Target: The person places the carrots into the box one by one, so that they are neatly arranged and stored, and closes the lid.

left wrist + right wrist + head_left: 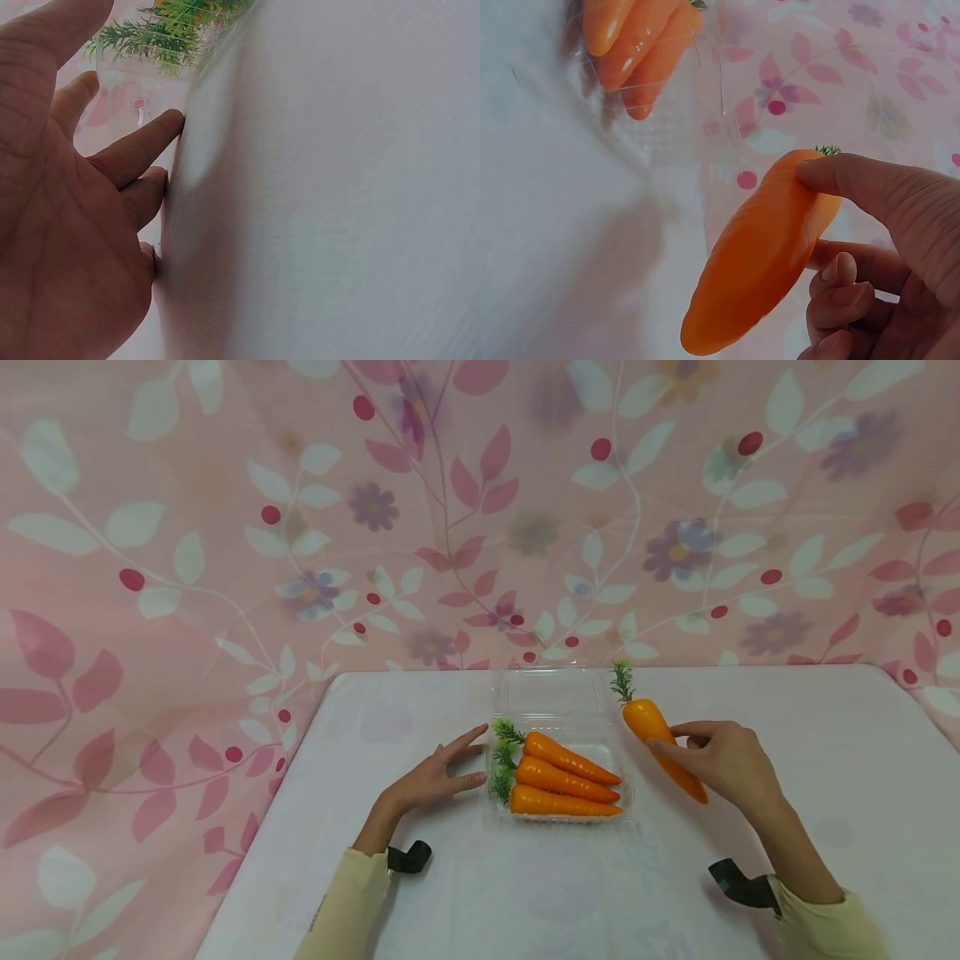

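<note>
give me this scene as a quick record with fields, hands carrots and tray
left hand: flat on the table, fingers spread, beside the tray's left edge
right hand: holds a carrot right of the tray, leafy end pointing away
tray: clear plastic, lid open at the back
carrots in tray: three, side by side, greens to the left
backdrop: pink floral cloth

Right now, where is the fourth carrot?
In the head view, the carrot is in the right hand, just right of the clear tray.
</note>
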`<state>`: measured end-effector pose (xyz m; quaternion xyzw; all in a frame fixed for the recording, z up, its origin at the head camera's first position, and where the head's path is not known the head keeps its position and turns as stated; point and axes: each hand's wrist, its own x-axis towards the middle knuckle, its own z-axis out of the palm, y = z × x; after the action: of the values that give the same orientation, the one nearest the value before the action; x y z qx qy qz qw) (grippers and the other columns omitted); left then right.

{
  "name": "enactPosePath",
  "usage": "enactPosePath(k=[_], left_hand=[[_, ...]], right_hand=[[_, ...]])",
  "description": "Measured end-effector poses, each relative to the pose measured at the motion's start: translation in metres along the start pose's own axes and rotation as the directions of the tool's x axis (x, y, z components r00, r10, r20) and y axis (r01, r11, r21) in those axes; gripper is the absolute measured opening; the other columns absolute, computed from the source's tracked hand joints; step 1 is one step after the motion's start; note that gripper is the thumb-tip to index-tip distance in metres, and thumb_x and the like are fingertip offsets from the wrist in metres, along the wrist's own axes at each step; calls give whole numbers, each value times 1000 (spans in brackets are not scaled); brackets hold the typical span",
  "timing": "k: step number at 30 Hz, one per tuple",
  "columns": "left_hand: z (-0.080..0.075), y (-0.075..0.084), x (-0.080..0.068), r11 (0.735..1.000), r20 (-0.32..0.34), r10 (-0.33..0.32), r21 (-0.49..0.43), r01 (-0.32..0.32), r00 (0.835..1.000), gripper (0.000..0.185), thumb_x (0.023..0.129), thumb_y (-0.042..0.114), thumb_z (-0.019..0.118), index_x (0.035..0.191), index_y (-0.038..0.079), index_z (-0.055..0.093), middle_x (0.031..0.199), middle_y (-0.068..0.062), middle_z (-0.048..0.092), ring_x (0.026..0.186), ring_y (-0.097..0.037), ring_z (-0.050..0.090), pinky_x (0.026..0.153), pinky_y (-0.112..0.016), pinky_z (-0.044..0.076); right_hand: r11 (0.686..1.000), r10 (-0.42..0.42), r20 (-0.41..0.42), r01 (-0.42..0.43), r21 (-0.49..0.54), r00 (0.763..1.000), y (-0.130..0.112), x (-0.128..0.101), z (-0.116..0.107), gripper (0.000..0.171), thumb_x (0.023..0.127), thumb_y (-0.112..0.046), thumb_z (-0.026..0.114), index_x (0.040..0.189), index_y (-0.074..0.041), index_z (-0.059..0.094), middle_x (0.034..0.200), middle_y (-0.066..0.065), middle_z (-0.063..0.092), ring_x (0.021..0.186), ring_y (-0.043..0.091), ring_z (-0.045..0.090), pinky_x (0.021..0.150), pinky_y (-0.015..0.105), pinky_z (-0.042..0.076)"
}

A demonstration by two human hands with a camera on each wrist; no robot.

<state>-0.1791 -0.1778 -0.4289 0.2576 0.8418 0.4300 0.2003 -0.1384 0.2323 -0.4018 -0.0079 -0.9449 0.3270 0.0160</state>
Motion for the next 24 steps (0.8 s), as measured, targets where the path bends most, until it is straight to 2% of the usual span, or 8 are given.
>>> enactPosePath(k=[3,11,16,24], left_hand=[[0,-3,1,1000,7,-2,14,2,1000,76,97,22,65,158,13,22,150,-20,41,144,-37,28,111,-66,-8],[6,-36,11,1000,-13,-1,30,1,1000,78,97,26,65,159,24,19,152,-12,41,145,-30,27,111,-63,-12],[4,-40,11,1000,-19,4,28,-3,1000,78,95,33,67,158,33,21,151,-4,43,144,-23,30,112,-63,-10],[4,-41,10,999,-18,-4,42,5,1000,79,94,44,65,158,37,20,151,0,43,144,-18,30,113,-61,-10]], right_hand=[[1000,-1,6,1,9,1000,-2,1,1,66,83,-56,74,114,2,71,63,2,45,54,20,42,45,27,29],[999,-1,19,0,38,1000,-12,2,3,63,82,-54,75,113,2,72,64,3,45,56,21,43,46,27,29],[999,-17,19,16,46,1000,-18,3,7,62,83,-53,76,113,2,72,65,4,47,58,21,43,45,27,30],[997,-37,14,36,68,999,-29,3,9,56,82,-48,78,110,1,73,65,4,47,56,21,44,45,27,30]])
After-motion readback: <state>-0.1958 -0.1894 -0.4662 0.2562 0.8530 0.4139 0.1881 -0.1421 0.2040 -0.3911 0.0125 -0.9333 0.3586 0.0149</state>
